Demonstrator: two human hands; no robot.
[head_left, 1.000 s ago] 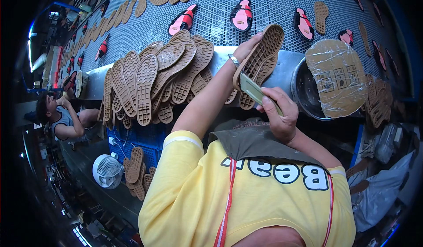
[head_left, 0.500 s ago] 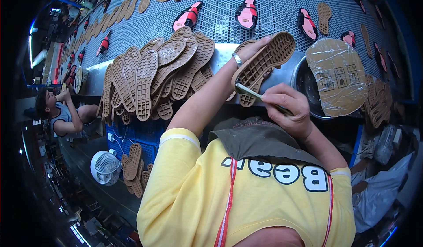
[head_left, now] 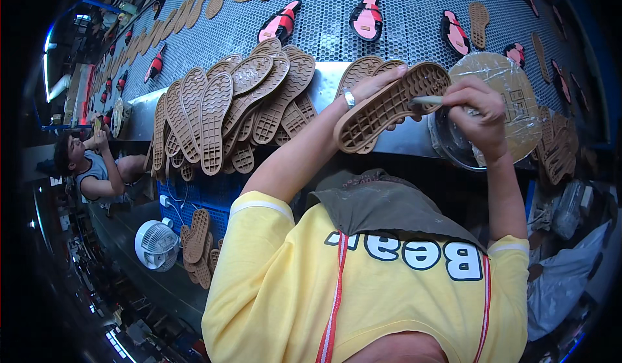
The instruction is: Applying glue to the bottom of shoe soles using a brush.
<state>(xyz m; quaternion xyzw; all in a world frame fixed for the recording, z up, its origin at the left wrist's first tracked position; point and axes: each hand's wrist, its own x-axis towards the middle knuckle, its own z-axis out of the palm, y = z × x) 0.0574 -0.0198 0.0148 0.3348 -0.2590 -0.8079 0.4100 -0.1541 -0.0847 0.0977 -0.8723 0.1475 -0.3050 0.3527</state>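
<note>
My left hand (head_left: 382, 83) grips a brown shoe sole (head_left: 366, 124) from its far side, tilted with the grid of hollows toward me. In my right hand (head_left: 478, 109) is a slim brush (head_left: 429, 100) with a pale handle; its tip meets the sole's inner face near the upper right end. Further brown soles (head_left: 357, 72) lie behind my left hand on the metal ledge. Below my right hand is a round metal bowl (head_left: 447, 144), partly covered by a plastic-wrapped cardboard piece (head_left: 526, 94).
A big heap of soles (head_left: 217, 113) sits to the left. Beyond runs a mesh conveyor (head_left: 324, 23) carrying pink-and-black sandals (head_left: 367, 21) and soles. More soles (head_left: 557, 139) are stacked at right. A white fan (head_left: 156, 246) stands lower left, near a seated person (head_left: 97, 162).
The brush has moved from the sole's near left end to its upper right end, my right hand rising rightward. The sole has shifted slightly down and right, tilting flatter.
</note>
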